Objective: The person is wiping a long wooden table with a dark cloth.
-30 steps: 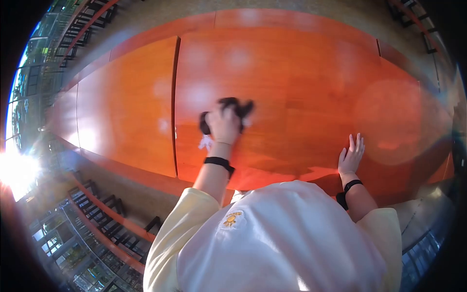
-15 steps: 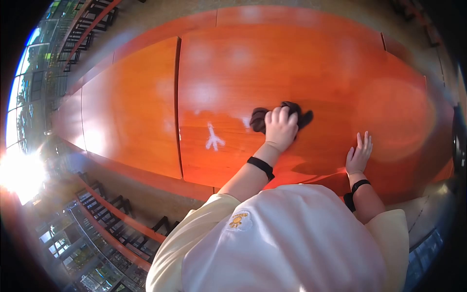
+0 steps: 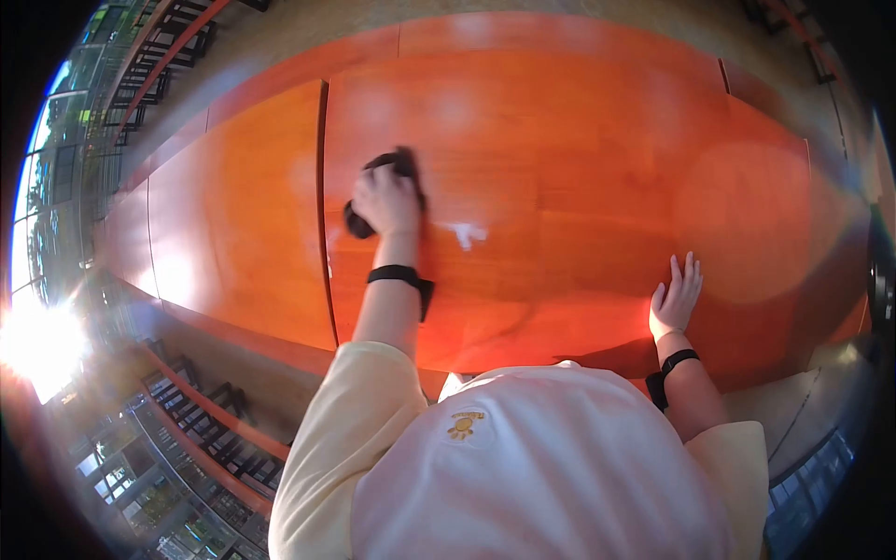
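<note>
A dark cloth (image 3: 357, 222) lies bunched on the glossy orange-brown wooden table (image 3: 579, 159), close to the seam with the neighbouring tabletop on the left. My left hand (image 3: 388, 198) presses down on it with curled fingers, slightly blurred; the cloth sticks out on both sides. Further right, my right hand (image 3: 679, 297) rests flat on the tabletop near its front edge, fingers spread, nothing in it. Both wrists wear black bands.
A second tabletop (image 3: 233, 205) adjoins on the left past a dark gap. Long benches (image 3: 308, 75) run along the table's far side. Dark chairs (image 3: 210, 406) stand lower left, and bright sun glares through the windows (image 3: 42, 187).
My left hand has slid the cloth leftward and a little away from me across the table. The right hand stays flat in about the same place.
</note>
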Motion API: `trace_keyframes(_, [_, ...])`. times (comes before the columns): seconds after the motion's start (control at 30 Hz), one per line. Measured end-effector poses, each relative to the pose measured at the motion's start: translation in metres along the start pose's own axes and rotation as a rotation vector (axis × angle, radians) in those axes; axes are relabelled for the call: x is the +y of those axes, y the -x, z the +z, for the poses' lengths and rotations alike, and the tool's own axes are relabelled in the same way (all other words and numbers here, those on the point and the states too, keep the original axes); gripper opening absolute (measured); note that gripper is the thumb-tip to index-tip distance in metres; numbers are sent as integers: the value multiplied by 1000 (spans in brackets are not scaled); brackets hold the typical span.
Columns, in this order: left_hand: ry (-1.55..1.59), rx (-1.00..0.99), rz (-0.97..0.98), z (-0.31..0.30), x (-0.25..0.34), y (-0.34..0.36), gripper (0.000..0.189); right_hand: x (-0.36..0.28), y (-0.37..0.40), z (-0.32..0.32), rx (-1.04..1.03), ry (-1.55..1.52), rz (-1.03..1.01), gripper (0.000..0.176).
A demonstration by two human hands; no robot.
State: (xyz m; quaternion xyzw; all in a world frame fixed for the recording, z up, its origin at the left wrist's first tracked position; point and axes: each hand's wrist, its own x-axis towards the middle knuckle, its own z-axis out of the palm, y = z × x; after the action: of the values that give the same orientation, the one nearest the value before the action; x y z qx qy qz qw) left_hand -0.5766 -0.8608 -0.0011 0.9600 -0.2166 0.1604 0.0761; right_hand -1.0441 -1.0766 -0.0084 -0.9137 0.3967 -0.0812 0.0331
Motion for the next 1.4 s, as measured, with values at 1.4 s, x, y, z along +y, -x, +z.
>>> trace_keyframes(1.4, [-140, -10, -70, 3, -51, -56, 24, 0, 5, -12, -60, -5, 1, 66])
